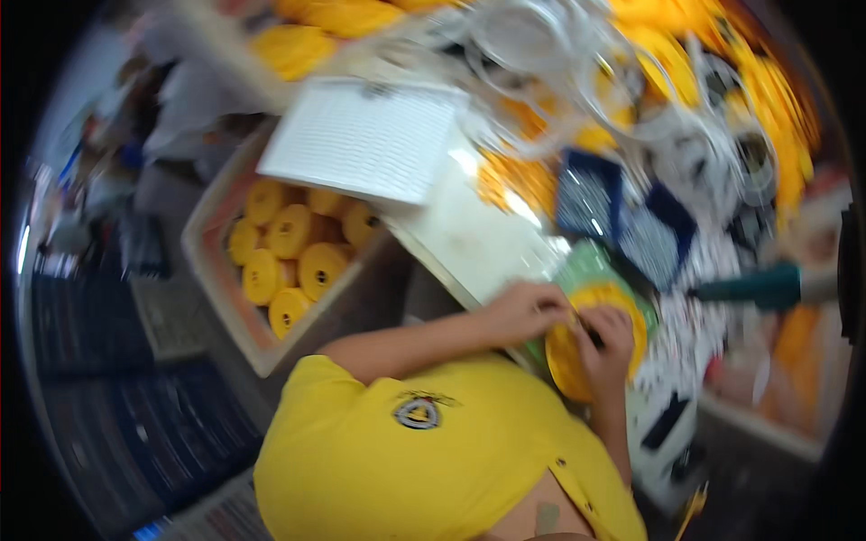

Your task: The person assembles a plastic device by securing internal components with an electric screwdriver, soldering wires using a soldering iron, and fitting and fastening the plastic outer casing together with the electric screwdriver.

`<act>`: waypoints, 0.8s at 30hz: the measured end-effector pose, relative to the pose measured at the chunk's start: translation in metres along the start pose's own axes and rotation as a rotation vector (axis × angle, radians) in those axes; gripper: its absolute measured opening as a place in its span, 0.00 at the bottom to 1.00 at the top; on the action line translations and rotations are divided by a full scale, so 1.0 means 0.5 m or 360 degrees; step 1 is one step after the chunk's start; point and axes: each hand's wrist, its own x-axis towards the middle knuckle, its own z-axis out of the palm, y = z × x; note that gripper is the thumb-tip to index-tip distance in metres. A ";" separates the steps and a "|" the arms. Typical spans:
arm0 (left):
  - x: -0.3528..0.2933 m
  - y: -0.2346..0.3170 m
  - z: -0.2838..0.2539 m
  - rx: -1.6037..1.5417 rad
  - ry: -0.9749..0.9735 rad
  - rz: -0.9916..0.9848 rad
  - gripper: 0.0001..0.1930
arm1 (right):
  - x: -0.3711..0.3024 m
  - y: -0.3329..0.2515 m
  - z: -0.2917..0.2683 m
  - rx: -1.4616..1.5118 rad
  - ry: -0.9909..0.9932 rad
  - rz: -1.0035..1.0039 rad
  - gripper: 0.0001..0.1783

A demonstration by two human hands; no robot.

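Observation:
A round yellow disc (568, 365) rests against a green fixture (586, 261) at the table's edge in front of me. My left hand (526, 311) reaches across from the left, its fingertips pinched together over the upper left of the disc. Close beside it, my right hand (606, 347) lies over the disc with curled fingers. Something small and dark shows by the right fingers, but blur hides what it is. Whatever sits in the left pinch is too small to name.
Two navy trays (586, 194) of small metal parts stand beyond the fixture. A teal-bodied pointed tool (753, 287) is at the right. Yellow spools fill a crate (203, 221) at the left; a white ridged panel (365, 135) lies above it. Clear rings (523, 36) and yellow parts are heaped at the back.

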 end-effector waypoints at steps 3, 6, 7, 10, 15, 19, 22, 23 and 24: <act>-0.006 0.034 -0.010 -0.0023 -0.0070 -0.0186 0.07 | 0.005 -0.003 -0.007 0.0040 -0.0058 0.0180 0.16; 0.001 0.037 -0.008 -0.0121 -0.0178 -0.0316 0.06 | 0.005 0.002 -0.008 0.0158 0.0026 0.0254 0.16; 0.003 0.039 -0.005 -0.0094 -0.0186 -0.0336 0.07 | -0.011 0.006 -0.011 0.0136 0.0037 0.0319 0.16; 0.016 0.035 0.000 -0.0065 -0.0179 -0.0308 0.07 | -0.021 0.016 -0.008 0.0150 0.0063 0.0239 0.17; 0.004 0.027 0.014 -0.0023 -0.0122 -0.0225 0.07 | -0.038 0.021 -0.014 0.0138 0.0006 0.0212 0.17; 0.011 0.042 0.018 0.0335 -0.0067 0.0121 0.09 | -0.035 0.024 -0.025 0.0093 -0.0058 0.0184 0.23; 0.030 0.057 0.006 0.0835 -0.0088 0.0736 0.11 | -0.022 0.011 -0.032 0.0320 -0.0086 0.0356 0.30; 0.034 0.060 0.001 0.1044 -0.0152 0.0977 0.12 | -0.018 0.010 -0.036 0.0320 -0.0078 0.0364 0.30; 0.037 0.066 -0.001 0.1042 -0.0164 0.0978 0.12 | -0.012 0.011 -0.040 0.0321 -0.0154 0.0295 0.32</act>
